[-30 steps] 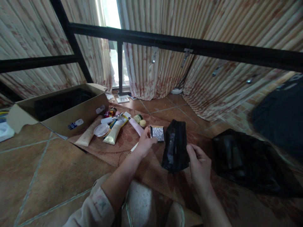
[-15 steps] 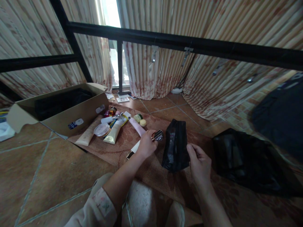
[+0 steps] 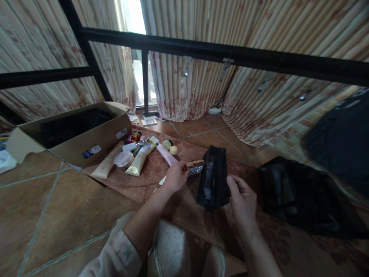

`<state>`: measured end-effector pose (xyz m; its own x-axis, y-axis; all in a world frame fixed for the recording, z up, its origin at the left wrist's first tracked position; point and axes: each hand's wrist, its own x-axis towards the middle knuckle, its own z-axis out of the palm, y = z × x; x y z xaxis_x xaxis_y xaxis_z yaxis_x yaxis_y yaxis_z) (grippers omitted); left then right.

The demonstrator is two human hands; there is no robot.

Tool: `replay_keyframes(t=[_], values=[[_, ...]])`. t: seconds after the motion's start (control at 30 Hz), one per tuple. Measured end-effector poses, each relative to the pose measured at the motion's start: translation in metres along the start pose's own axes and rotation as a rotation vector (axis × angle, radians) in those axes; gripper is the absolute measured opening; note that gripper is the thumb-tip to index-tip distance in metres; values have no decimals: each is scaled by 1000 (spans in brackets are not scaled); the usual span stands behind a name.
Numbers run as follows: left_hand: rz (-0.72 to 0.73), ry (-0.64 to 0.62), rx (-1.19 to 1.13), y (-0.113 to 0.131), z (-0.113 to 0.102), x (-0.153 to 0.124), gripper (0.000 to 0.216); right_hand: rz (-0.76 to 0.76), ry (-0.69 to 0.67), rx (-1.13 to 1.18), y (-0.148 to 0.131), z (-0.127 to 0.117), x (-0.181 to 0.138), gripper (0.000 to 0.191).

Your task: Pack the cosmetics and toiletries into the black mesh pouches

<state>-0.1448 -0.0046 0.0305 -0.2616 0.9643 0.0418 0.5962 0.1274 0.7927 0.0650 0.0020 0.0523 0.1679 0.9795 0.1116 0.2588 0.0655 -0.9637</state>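
Mid-frame, my left hand (image 3: 176, 177) pinches the case (image 3: 196, 169), long axis sideways, pointing right; my right hand (image 3: 244, 196), fingers closed, grips the pouch (image 3: 213, 179), lengthwise up-frame.

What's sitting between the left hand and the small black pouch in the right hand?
In the head view, a glittery case, held by the left hand, spans that stretch; whether it touches the black pouch is unclear.

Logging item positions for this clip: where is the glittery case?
In the head view, just right of centre, the glittery case is held in the left hand, at the left side of the black pouch.
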Motion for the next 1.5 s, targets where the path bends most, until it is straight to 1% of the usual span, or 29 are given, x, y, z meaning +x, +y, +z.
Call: replay_keyframes(t=[0.13, 0.23, 0.3, 0.37, 0.5, 0.7, 0.8, 1.07, 1.4, 1.5], values=[[27, 1, 47, 0, 5, 0, 10, -5, -8, -9, -4, 0, -1, 41], [45, 54, 6, 0, 8, 0, 5, -3, -14, -19, -6, 0, -1, 42], [72, 99, -87, 1, 8, 0, 2, -5, -20, -19, -7, -1, -1, 42], [87, 139, -200, 1, 8, 1, 5, -10, -19, -13, -6, -1, -1, 42], [70, 201, -385, 1, 7, 5, 12, -10, -7, -6, -4, 0, -1, 42], [-66, 233, -669, 2, 10, 10, 15, -9, -22, -15, -3, -1, 0, 43], [-105, 241, -761, 4, 10, 10, 15, -7, -18, -21, -4, -1, 0, 44], [-139, 259, -799, 7, 8, 8, 12, -7, -25, -3, -3, 0, -1, 43], [-106, 287, -761, 8, 8, 6, 8, -14, -26, -30, -3, -1, -1, 44], [-124, 288, -781, 8, 8, 6, 8, -17, -33, -7, -2, -1, -1, 43]])
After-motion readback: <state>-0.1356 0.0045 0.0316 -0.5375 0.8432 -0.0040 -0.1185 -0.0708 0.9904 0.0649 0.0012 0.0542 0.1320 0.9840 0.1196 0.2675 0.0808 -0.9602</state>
